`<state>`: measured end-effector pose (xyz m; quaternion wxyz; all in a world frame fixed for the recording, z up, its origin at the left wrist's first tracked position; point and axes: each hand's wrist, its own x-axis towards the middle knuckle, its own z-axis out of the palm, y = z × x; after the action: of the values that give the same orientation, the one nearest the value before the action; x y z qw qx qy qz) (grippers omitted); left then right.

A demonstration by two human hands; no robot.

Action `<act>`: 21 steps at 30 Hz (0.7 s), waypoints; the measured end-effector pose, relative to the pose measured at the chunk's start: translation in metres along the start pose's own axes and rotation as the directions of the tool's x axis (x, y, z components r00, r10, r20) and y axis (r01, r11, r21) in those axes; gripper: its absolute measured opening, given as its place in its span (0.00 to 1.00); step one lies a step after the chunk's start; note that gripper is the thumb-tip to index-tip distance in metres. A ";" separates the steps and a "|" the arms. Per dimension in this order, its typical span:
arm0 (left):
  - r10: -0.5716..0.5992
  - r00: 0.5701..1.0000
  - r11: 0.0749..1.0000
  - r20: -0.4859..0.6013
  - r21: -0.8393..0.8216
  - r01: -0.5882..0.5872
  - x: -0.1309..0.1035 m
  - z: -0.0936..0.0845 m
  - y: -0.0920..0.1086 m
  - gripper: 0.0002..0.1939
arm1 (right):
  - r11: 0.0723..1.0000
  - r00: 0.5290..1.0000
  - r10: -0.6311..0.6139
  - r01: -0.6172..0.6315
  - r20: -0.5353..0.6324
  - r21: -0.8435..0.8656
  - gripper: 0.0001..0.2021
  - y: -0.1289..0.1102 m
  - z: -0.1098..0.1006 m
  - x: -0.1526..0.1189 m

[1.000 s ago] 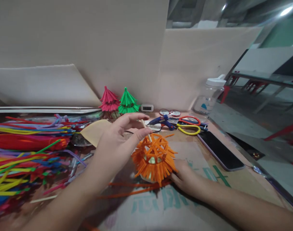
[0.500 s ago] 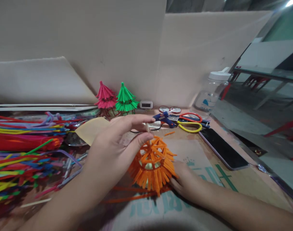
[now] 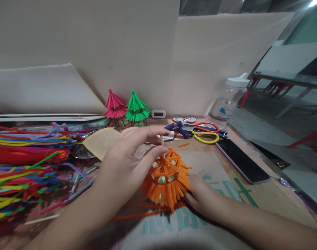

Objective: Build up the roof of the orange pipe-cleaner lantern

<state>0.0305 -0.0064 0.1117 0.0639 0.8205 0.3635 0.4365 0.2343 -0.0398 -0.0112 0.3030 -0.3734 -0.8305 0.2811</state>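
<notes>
An orange pipe-cleaner piece (image 3: 167, 184), tiered with a fringed skirt, is at the middle of the table. A thin pale stick (image 3: 162, 140) rises from its top. My left hand (image 3: 134, 152) pinches this stick between thumb and fingers. At the right edge of the skirt is my right hand (image 3: 198, 194), its fingertips hidden under the fringe, so their hold cannot be made out. Loose orange strips (image 3: 140, 216) lie below the piece. A pink (image 3: 115, 106) and a green fringed tree (image 3: 136, 107) stand at the back.
Many coloured pipe cleaners (image 3: 23, 180) cover the left side. Behind the hands lie a blue glue gun (image 3: 179, 128) and yellow-handled scissors (image 3: 206, 138). A phone (image 3: 241, 161) and a clear bottle (image 3: 227, 100) are on the right. Cardboard panels (image 3: 122, 52) enclose the back.
My left hand has shifted very slightly to the right, still at the stick. My right hand and the orange piece look nearly unchanged.
</notes>
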 end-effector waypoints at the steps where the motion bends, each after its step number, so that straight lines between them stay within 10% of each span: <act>1: 0.005 1.000 1.000 0.000 0.005 -0.005 0.000 0.000 0.000 0.11 | 1.000 1.000 -0.003 0.003 -0.003 0.000 0.14 0.000 0.000 0.000; 21: 0.118 0.991 0.985 0.061 0.118 -0.125 0.001 -0.003 0.000 0.10 | 0.998 0.997 -0.061 0.062 -0.048 0.027 0.13 -0.001 0.001 0.001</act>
<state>0.0285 -0.0070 0.1145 -0.0031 0.8551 0.3368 0.3942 0.2328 -0.0392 -0.0108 0.3362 -0.3498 -0.8301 0.2747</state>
